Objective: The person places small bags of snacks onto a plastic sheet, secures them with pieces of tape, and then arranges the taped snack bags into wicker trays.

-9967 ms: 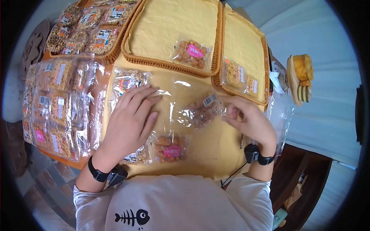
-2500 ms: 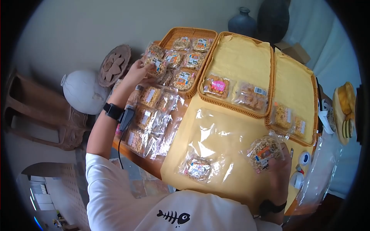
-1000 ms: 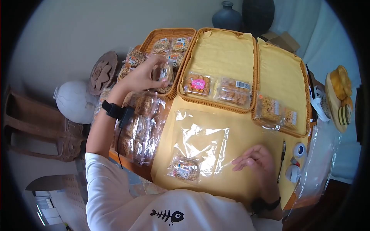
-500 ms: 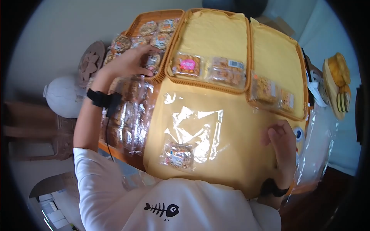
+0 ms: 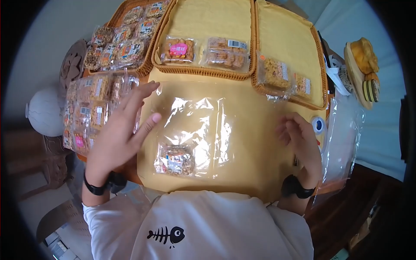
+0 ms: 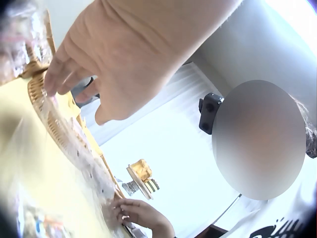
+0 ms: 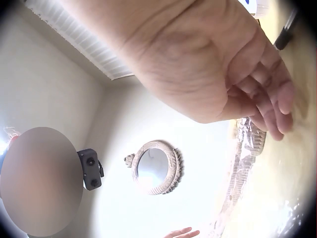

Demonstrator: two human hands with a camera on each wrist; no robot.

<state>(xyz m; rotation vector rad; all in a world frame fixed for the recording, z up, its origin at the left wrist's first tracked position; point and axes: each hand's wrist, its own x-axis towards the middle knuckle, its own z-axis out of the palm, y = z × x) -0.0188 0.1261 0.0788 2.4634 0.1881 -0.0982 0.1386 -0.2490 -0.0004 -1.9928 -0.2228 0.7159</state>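
Observation:
My left hand (image 5: 121, 134) hovers with fingers spread at the left edge of a large clear plastic bag (image 5: 199, 115), holding nothing. That bag lies flat on the yellow sheet, overlapping a small packet of nut snack (image 5: 180, 161) near its front end. My right hand (image 5: 301, 136), also without anything in it, hangs loosely curled low over the sheet right of the bag. In the right wrist view the fingers (image 7: 277, 106) are relaxed, close above the surface. Several nut-cluster packets (image 5: 132, 52) fill the left wicker basket (image 5: 147, 63).
The middle basket (image 5: 203, 71) holds a pink-labelled packet (image 5: 177, 50) and a barcoded packet (image 5: 227, 52). Two packets lie in the right basket (image 5: 320, 60). Bagged snacks (image 5: 93, 104) sit at left. A tape roll (image 5: 318, 125) and clear bags (image 5: 342, 138) are at right.
The left hand lowered a nut packet into the left basket, let go and came back toward the bag. The right hand held a round packet 2.5 s ago; it is now without it.

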